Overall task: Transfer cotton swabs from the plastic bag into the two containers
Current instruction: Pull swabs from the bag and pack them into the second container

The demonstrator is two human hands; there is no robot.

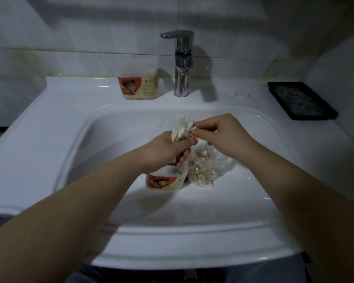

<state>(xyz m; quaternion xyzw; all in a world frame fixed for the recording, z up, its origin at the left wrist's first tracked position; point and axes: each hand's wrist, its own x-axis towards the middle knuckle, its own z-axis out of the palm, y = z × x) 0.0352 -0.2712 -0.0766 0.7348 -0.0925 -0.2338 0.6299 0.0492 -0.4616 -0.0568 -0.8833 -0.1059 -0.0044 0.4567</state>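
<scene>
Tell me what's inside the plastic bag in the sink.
Loose cotton swabs show through the clear plastic bag. The right hand covers its top, so the mouth cannot be seen.

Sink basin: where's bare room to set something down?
Bare: basin floor left of the front container and right of the plastic bag; ledge left of the back container. Crowded: basin centre; loose swabs between faucet and black tray.
</scene>
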